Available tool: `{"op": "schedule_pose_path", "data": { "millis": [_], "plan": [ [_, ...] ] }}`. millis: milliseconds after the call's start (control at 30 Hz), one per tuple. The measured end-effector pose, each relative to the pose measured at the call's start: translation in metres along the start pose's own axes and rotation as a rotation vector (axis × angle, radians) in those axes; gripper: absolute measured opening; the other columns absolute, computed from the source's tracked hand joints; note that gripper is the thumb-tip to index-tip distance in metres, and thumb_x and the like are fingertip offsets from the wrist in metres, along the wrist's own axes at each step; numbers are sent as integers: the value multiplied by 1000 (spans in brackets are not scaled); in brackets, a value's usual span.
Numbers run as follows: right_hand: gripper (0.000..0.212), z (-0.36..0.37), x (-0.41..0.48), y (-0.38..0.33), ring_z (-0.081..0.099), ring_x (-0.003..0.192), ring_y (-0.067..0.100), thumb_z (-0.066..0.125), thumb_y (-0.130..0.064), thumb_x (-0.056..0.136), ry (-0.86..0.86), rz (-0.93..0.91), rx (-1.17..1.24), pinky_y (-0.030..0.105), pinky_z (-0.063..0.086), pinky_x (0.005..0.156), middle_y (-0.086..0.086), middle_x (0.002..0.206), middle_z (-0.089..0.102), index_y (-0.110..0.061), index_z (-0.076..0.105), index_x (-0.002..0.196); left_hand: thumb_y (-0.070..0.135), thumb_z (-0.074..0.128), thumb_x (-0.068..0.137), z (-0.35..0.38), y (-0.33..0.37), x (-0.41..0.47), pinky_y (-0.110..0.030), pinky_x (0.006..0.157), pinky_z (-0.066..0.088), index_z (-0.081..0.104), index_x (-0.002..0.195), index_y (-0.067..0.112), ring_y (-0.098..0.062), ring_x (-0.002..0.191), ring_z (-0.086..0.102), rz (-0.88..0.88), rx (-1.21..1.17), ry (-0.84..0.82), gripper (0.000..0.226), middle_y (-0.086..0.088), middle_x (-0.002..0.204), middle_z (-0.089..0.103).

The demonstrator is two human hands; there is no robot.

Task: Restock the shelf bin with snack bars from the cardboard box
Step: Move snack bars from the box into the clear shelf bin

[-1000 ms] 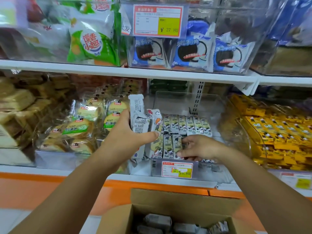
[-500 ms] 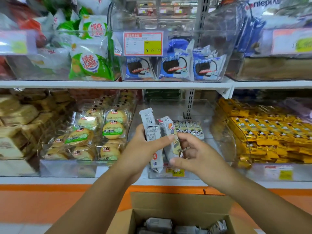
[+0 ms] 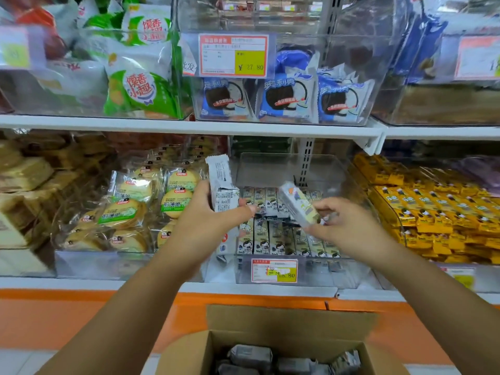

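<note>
On the lower shelf, at nine o'clock of the bin: biscuit packs [image 3: 130, 209], no part of this job.

Left hand [image 3: 205, 220] is raised at the bin's left edge. Fingers and thumb are clamped round a sheaf of bars [image 3: 221, 185], held upright. Probably a ready supply for the other hand to draw from.

Bin [image 3: 311, 274] is clear-walled, at centre, with a price tag [image 3: 273, 270] on its front. Stocked bars [image 3: 273, 239] lie side by side in a front row and a back row, faces up so the print reads. There is room above them and toward twelve o'clock.

Right hand [image 3: 349, 226], at three o'clock of the left, pinches a single bar [image 3: 297, 204] by its lower end. The bar is tilted, top leaning to ten o'clock, over the back row. Cannot tell whether it touches the rows. My judgement: it is being lined up to lie with the others.

Yellow packs [image 3: 433, 207] fill the next bin at three o'clock.

Box [image 3: 292, 320] sits at six o'clock below the shelf, flaps open. Spare bars [image 3: 251, 355] lie inside, close under both hands for the next handful.
</note>
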State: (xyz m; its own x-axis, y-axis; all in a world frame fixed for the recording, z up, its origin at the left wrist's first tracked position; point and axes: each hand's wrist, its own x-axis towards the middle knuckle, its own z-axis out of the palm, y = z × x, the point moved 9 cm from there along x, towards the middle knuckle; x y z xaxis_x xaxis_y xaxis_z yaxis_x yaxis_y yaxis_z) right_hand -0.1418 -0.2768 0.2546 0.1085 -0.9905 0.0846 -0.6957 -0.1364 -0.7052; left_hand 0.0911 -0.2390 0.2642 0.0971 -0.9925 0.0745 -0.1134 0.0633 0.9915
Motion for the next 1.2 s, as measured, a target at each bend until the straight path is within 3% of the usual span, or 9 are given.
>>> {"op": "schedule_pose_path", "data": {
  "millis": [133,267,400,500,667,833,1000,1133,1200],
  "plan": [
    [55,26,21,43,58,94,14,77,-31,76,-223,162,-246,25,48,72,2,115,60,-16,57,125,27,78,79,-13,3,1,-25,62,46,52,112,32,-10,86,66,46,144,22,43,12,98,67],
    [78,51,32,44,50,93,11,78,-43,72,-353,135,-257,13,33,57,-11,90,49,-18,45,138,26,78,79,-19,-2,4,-19,60,42,50,114,33,2,78,63,40,195,17,45,16,97,64],
    [77,69,33,40,61,82,13,76,-40,76,-445,159,-62,18,47,67,-5,92,57,-16,42,140,28,78,79,-17,-6,6,-14,50,42,51,106,32,2,64,63,37,245,5,38,11,89,65],
    [69,71,32,42,59,73,12,76,-24,80,-439,185,1,17,46,61,-2,87,61,-13,42,139,34,79,76,-14,-6,7,-23,56,43,51,104,34,-9,72,65,34,265,4,39,10,87,67],
    [66,64,31,38,62,84,12,77,-31,77,-368,147,-109,20,45,69,-2,96,65,-18,46,134,41,78,77,2,-5,2,-22,54,47,47,112,36,-10,74,67,20,271,-49,47,6,90,68],
    [31,30,8,-10,57,80,2,66,-28,86,-52,-65,-9,14,45,66,-12,89,61,-27,58,117,51,72,78,17,0,-5,-23,65,53,46,114,32,-9,86,67,45,254,-53,48,8,96,67],
    [45,54,-57,-52,63,94,7,79,-31,74,-359,-139,409,28,54,86,-8,104,61,-32,52,109,49,65,84,38,12,-13,-10,55,47,44,112,26,7,67,61,94,243,-57,43,10,89,63],
    [38,52,-61,-47,54,70,5,78,-28,76,-221,-157,429,29,49,72,-10,87,53,-31,49,100,49,65,85,52,14,-22,-10,52,47,41,113,26,8,60,59,71,219,-77,43,7,88,63],
    [34,46,-57,-39,49,66,6,77,-24,76,-175,-145,456,27,46,68,-9,80,50,-29,50,96,50,69,81,53,14,-24,-15,60,50,41,112,29,6,68,62,44,183,-82,46,7,91,64]
  ]
}}
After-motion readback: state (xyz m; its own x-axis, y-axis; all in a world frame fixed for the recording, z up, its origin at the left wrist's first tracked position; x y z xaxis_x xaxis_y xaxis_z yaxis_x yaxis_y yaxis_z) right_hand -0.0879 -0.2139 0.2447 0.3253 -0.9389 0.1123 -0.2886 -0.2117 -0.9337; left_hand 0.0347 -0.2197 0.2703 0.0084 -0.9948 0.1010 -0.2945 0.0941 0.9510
